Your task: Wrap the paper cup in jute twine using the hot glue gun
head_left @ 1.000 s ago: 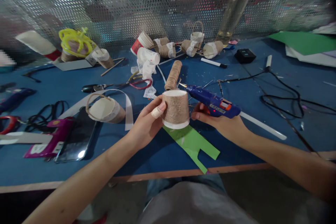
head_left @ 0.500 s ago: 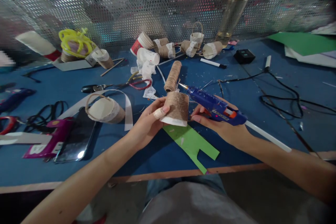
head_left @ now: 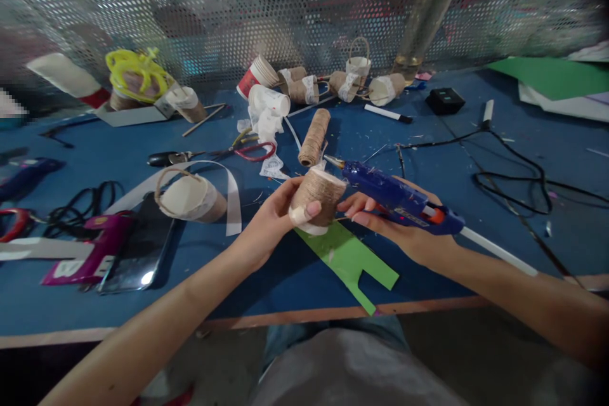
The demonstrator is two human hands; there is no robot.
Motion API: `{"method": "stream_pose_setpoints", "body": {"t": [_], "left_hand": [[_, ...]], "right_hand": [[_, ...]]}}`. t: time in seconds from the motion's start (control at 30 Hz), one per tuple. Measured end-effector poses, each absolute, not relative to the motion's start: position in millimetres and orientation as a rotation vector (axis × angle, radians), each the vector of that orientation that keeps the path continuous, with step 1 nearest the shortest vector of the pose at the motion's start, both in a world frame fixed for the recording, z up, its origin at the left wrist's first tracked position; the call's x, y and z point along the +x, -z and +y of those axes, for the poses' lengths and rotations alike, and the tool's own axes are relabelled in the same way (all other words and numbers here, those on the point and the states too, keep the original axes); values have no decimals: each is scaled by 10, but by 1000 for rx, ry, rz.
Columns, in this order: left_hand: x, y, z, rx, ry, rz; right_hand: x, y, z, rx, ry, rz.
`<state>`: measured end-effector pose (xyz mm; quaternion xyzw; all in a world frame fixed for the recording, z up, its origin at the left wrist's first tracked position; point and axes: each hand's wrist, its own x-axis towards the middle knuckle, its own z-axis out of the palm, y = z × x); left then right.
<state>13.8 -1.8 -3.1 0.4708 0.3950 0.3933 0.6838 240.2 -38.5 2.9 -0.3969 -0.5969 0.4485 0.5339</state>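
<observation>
My left hand [head_left: 280, 216] is closed around a paper cup [head_left: 320, 196] wrapped in brown twine, its white rim at the lower end and a pale top showing. My right hand [head_left: 404, 222] grips a blue hot glue gun [head_left: 385, 190], its nozzle pointing left just above the cup and apart from it. A strand of twine runs between the cup and my right fingertips. Behind the cup lies a roll of twine [head_left: 314, 137]. Beneath the cup, a green cut-out piece [head_left: 349, 257] rests on the table.
On the left stand a small twine-handled basket [head_left: 190, 198], a phone [head_left: 143, 254] and a purple glue gun [head_left: 102, 247]. Scissors [head_left: 254, 151], lace [head_left: 269, 130] and stacked cups [head_left: 257, 76] lie farther back. A water bottle [head_left: 423, 19] stands by the mesh panel; a black cable [head_left: 514, 181] coils right.
My left hand has tilted the wrapped cup, so its pale top now shows. The glue gun has shifted slightly right and down in my right hand.
</observation>
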Motion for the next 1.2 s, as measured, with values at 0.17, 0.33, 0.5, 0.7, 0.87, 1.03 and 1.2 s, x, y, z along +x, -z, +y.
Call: {"method": "stream_pose_setpoints", "body": {"t": [0.17,0.33,0.5,0.7,0.87,1.03,1.2], "left_hand": [[117,22,13,1002,-892,887],[129,-16,-11,905,-911,843],[114,-3,-27,911,-847,863],[127,-59,-19,876,-821,867],[125,-86,-19,821,-878,883],[96,-65,-18,832,-928,879],[81,-57,5,889,-1019,840]], "right_hand": [[2451,-44,-382,-939,-1089,-1521],[2451,-18,-384,-941,-1088,-1485],[2435,2,-384,-948,-1091,-1456],[2452,-37,-369,-975,-1044,-1534],[2450,-67,-395,-982,-1085,-1502],[2471,-14,-420,-902,-1079,-1464],[2547,-48,-434,-1028,-883,-1694]]}}
